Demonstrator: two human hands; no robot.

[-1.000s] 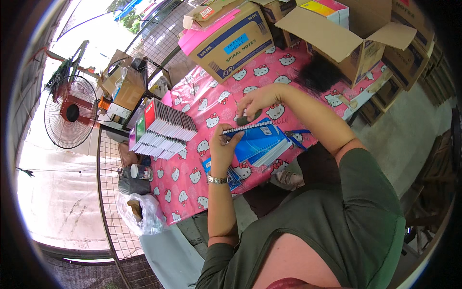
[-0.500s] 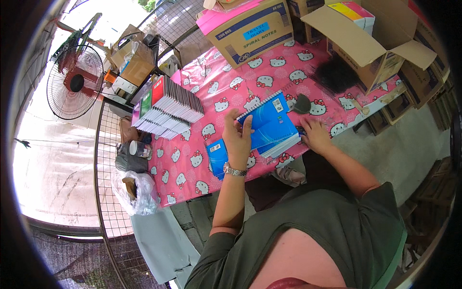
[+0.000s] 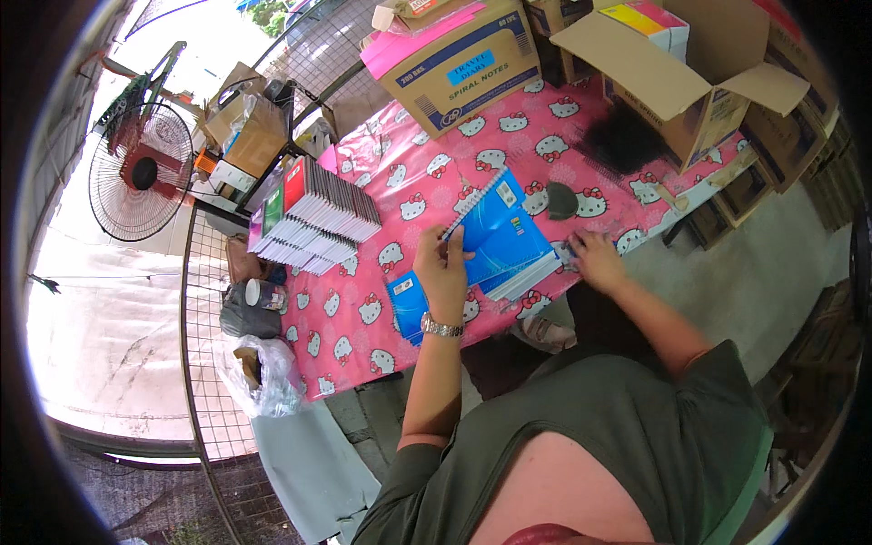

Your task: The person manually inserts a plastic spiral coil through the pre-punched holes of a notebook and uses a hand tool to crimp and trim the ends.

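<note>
My left hand (image 3: 440, 272), with a metal watch on the wrist, pinches the spiral edge of a blue spiral notebook (image 3: 500, 227). That notebook lies on top of a small stack of notebooks (image 3: 531, 277), whose white page edges face me. Partly under my left wrist, another blue notebook (image 3: 406, 300) rests on the table. My right hand (image 3: 599, 262) is at the stack's right corner, fingers curled around something small and blurred. Just beyond it sits a dark grey rounded lump (image 3: 563, 203).
The table has a pink patterned cover (image 3: 363, 263). Tall notebook piles (image 3: 322, 213) stand at left, near a fan (image 3: 141, 168). A closed carton (image 3: 463, 68) and an open carton (image 3: 690, 100) stand at the back, beside a black fuzzy patch (image 3: 627, 141). A plastic bag (image 3: 263, 377) hangs by the left edge.
The top notebook has turned slightly counterclockwise. My left hand has drawn back to its spiral edge, the thumb no longer stretched across the cover. My right hand stays by the corner.
</note>
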